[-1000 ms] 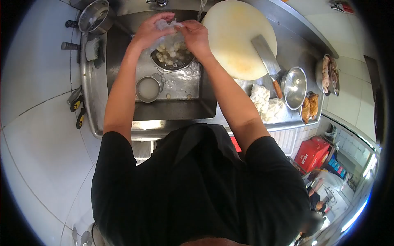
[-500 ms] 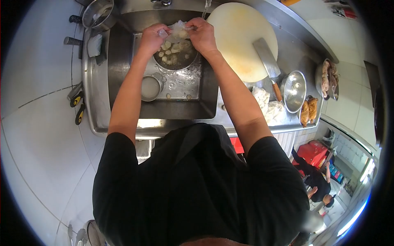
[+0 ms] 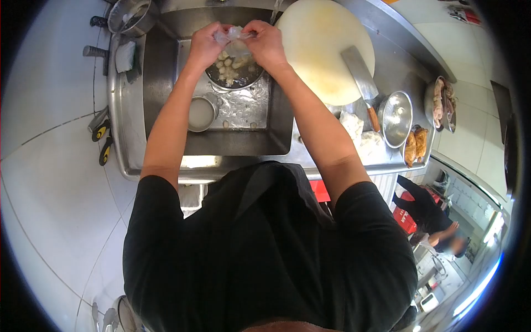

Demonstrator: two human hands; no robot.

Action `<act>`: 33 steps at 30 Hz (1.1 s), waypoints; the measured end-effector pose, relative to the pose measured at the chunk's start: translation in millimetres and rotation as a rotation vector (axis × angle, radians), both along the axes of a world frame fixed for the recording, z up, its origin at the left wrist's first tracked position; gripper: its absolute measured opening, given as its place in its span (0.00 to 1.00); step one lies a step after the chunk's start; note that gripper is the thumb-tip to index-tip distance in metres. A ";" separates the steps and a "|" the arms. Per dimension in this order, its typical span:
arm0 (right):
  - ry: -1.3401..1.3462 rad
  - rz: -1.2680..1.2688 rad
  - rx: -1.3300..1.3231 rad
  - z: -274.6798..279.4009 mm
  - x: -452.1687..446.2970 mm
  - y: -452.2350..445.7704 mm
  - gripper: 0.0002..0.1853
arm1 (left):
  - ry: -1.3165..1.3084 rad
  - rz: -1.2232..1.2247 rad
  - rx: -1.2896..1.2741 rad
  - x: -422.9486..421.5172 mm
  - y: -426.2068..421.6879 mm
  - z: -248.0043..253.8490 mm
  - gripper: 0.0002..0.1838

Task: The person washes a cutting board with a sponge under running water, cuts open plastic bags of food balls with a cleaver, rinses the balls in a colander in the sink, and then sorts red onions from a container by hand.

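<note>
Over the sink (image 3: 232,143), my left hand (image 3: 207,44) and my right hand (image 3: 266,43) each pinch one side of a clear plastic bag (image 3: 235,36). Both hands have their fingers closed on its plastic. Directly beneath hangs no gap that I can measure above a dark-looking bowl (image 3: 234,88) of water, where several pale round pieces (image 3: 227,71) lie. A small metal cup (image 3: 201,114) with cloudy liquid stands lower left of the bowl, near my left forearm.
Right of the sink are a round cutting board (image 3: 323,52), a cleaver (image 3: 360,74), white bags (image 3: 365,138), a metal bowl (image 3: 396,119) and browned food (image 3: 416,146). A pot (image 3: 131,17) stands upper left. Another person (image 3: 428,213) is in the lower right background.
Both hands have shifted slightly and still hold the bag, which now sags between them. The other person has come into fuller view at the lower right.
</note>
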State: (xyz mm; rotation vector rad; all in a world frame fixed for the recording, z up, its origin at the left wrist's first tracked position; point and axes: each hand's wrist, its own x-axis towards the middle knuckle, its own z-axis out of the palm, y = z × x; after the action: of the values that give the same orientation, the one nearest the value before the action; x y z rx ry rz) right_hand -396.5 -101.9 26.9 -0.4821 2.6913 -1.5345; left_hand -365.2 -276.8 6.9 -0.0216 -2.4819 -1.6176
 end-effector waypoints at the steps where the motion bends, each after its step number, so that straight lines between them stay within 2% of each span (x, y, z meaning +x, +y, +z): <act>1: 0.017 0.013 -0.001 -1.2 2.2 -0.7 0.07 | -0.049 0.013 -0.067 -0.2 0.2 0.0 0.09; 3: 0.069 0.019 0.013 -5.0 0.6 -1.3 0.08 | -0.147 0.042 -0.202 -1.0 3.0 1.9 0.10; 6: 0.053 -0.032 0.038 1.6 -1.3 0.9 0.11 | -0.024 0.135 -0.317 1.1 12.8 6.5 0.11; 10: 0.052 -0.016 0.020 5.3 -1.9 5.5 0.14 | 0.053 0.144 -0.098 -6.6 10.9 -10.1 0.16; 12: -0.066 0.036 -0.024 22.3 6.3 8.6 0.17 | 0.072 0.136 -0.030 -2.0 8.0 -6.0 0.21; 13: -0.130 0.067 -0.045 32.2 12.6 10.5 0.19 | 0.021 0.126 -0.008 2.4 1.9 -1.7 0.22; 15: -0.078 0.066 -0.017 34.9 24.6 25.3 0.21 | -0.097 0.108 0.042 21.9 -19.9 0.4 0.25; 16: -0.057 0.064 -0.004 34.9 33.2 36.6 0.23 | -0.181 0.218 0.065 37.3 -36.2 -5.9 0.23; 17: -0.169 0.057 -0.022 31.4 45.3 52.3 0.22 | -0.261 0.327 0.083 52.1 -55.3 -11.4 0.22; 19: -0.373 0.059 -0.024 27.6 76.3 89.9 0.21 | -0.227 0.396 -0.070 107.1 -77.7 14.7 0.25; 22: -0.513 0.091 0.148 19.8 142.1 148.0 0.19 | -0.494 0.492 0.416 213.5 -135.5 -15.4 0.27; 23: -0.478 0.090 0.261 16.3 163.8 165.2 0.18 | -0.561 0.541 0.608 253.9 -145.3 -12.7 0.27; 25: -0.323 0.167 0.522 12.3 202.3 191.6 0.20 | -0.757 0.551 0.603 333.4 -162.8 1.4 0.26; 27: -0.243 0.140 0.764 -11.4 240.6 219.0 0.27 | -0.889 0.567 0.635 412.6 -180.1 16.0 0.25; 29: -0.191 0.115 0.760 -30.0 265.4 234.4 0.31 | -0.945 0.548 0.717 484.2 -186.3 20.0 0.25; 31: -0.215 0.084 0.639 -39.4 272.5 239.5 0.29 | -0.994 0.616 0.725 553.4 -185.7 18.5 0.24; 33: -0.154 0.090 0.650 -48.7 274.2 244.0 0.26 | -1.061 0.691 0.702 627.9 -184.8 4.2 0.24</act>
State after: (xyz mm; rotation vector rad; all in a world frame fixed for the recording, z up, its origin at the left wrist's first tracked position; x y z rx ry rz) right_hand -122.4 142.0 -21.7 -0.4189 2.7740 -0.5767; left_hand 262.8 -461.6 11.1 1.9391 -1.7460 -2.2886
